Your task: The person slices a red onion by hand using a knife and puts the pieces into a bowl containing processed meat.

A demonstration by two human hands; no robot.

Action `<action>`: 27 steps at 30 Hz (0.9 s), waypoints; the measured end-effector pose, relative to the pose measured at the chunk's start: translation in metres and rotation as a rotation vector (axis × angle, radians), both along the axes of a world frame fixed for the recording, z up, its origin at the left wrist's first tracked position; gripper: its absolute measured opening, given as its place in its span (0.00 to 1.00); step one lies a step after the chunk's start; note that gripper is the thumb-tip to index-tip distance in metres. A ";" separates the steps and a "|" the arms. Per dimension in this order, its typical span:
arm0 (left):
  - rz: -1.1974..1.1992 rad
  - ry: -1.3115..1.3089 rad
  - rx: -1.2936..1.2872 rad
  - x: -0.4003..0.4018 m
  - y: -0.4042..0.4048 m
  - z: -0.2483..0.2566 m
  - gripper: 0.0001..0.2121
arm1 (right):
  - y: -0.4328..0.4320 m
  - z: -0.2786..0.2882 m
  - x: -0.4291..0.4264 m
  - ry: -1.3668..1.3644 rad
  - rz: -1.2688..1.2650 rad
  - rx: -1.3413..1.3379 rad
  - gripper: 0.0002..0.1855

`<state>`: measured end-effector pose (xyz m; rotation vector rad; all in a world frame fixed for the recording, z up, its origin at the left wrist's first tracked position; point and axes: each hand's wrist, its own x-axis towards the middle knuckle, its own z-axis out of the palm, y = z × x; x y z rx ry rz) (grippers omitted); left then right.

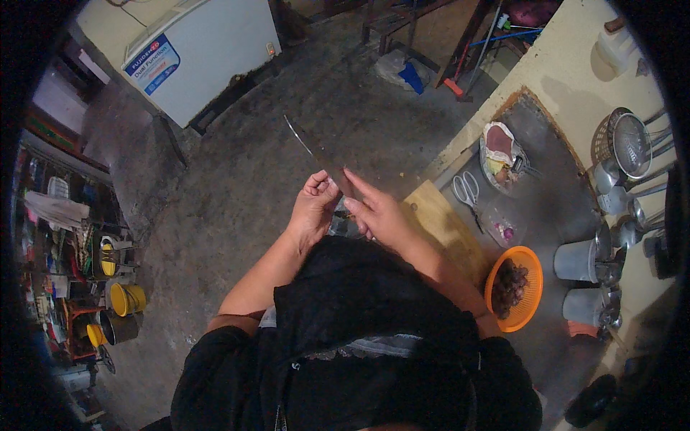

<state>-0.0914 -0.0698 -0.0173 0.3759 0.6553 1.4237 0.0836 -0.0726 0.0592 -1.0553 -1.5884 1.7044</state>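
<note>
A long knife (311, 152) points up and to the left in front of my body, above the floor. My right hand (374, 207) is closed round its near end, with the index finger stretched along the blade. At the lower part of the blade, my left hand (318, 199) has its fingers curled and its thumb near the metal; whether it grips the knife or something small is not clear. Beyond my right forearm lies a wooden cutting board (439, 221). An orange plastic basket (531, 301) with shallots or small red onions (509, 285) stands beside that forearm.
On the counter (544, 215) at the right are scissors (467, 193), a plastic bag (504, 221) with onion pieces, a plate of packets (501, 151) and grey buckets (577, 261). Strainers (630, 145) hang on the wall. A chest freezer (215, 54) stands ahead; a yellow bucket (128, 299) is left.
</note>
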 end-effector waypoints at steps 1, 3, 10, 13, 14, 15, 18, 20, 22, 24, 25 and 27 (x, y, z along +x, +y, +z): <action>-0.043 -0.050 0.026 -0.005 0.002 -0.008 0.14 | 0.000 -0.001 -0.001 0.037 -0.024 -0.033 0.33; -0.089 -0.100 0.051 -0.005 0.003 -0.011 0.15 | 0.004 -0.002 0.005 0.132 -0.027 -0.106 0.32; -0.197 -0.211 0.043 0.001 -0.002 0.022 0.20 | 0.010 -0.012 0.014 0.220 -0.212 -0.148 0.30; -0.177 -0.180 0.037 0.002 -0.001 0.021 0.19 | 0.006 -0.014 0.008 0.205 -0.186 -0.053 0.33; -0.153 -0.168 0.012 0.003 0.000 0.020 0.19 | 0.005 -0.012 0.009 0.205 -0.187 -0.052 0.33; -0.151 -0.167 0.013 0.000 0.001 0.013 0.19 | 0.004 -0.008 0.009 0.190 -0.107 -0.068 0.34; -0.161 -0.242 0.027 -0.007 0.002 -0.002 0.18 | -0.001 0.007 0.006 0.106 0.001 -0.052 0.35; -0.211 -0.183 0.067 -0.007 0.001 0.002 0.16 | -0.001 0.006 0.005 0.036 0.025 -0.021 0.35; -0.215 -0.213 0.100 -0.012 0.003 -0.012 0.16 | 0.000 -0.001 0.004 0.031 0.020 -0.023 0.33; -0.230 -0.246 0.129 -0.010 0.004 -0.015 0.16 | 0.001 -0.001 0.004 0.031 -0.022 -0.032 0.32; -0.192 -0.196 0.067 -0.006 0.003 -0.001 0.18 | 0.001 -0.002 0.004 0.032 -0.063 -0.040 0.31; -0.152 -0.146 0.006 -0.002 0.000 0.014 0.19 | 0.001 -0.004 0.004 0.049 -0.096 -0.043 0.31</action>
